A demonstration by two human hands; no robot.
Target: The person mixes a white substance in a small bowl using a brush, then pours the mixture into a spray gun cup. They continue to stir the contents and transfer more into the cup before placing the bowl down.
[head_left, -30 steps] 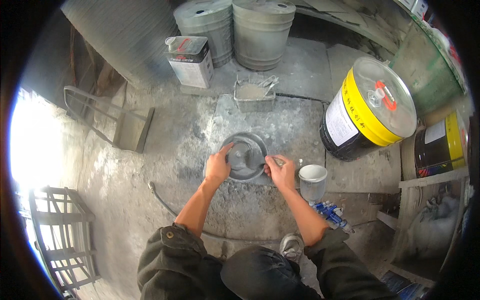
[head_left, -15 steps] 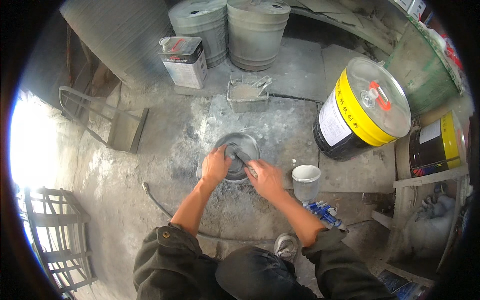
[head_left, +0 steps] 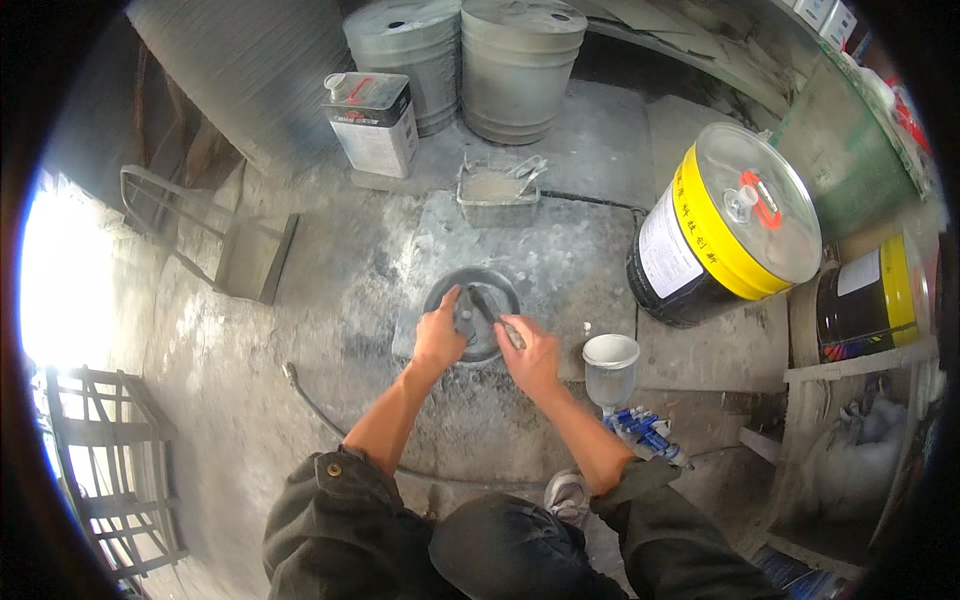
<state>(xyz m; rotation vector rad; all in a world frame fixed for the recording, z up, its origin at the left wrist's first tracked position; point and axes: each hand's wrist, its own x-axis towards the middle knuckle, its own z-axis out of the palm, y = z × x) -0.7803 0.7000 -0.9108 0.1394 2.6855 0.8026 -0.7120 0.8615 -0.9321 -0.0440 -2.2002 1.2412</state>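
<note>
On the floor in front of me lies a round grey metal dish (head_left: 512, 290) with a raised hub at its centre. My left hand (head_left: 438, 332) is closed on its left rim, index finger pointing forward along the edge. In my right hand (head_left: 532, 360) is a scraper-like tool (head_left: 482, 304) with a pale handle and a dark, narrow head. Its head reaches into the dish near the hub; the exact kind of tip cannot be made out. Right of that hand, a blue spray gun (head_left: 642, 428) with a translucent cup (head_left: 611, 366) rests on the floor.
Beyond the dish stands a dusty rectangular tub (head_left: 498, 212). A rectangular can (head_left: 370, 140) and two grey drums (head_left: 525, 75) are farther back. A black-and-yellow drum (head_left: 725, 225) stands to the right. Left are a metal frame (head_left: 255, 255) and a hose (head_left: 315, 405).
My left hand has drawn back from the middle of the dish to its left rim. My right hand has shifted slightly right, and more of the tool and hub now shows.
</note>
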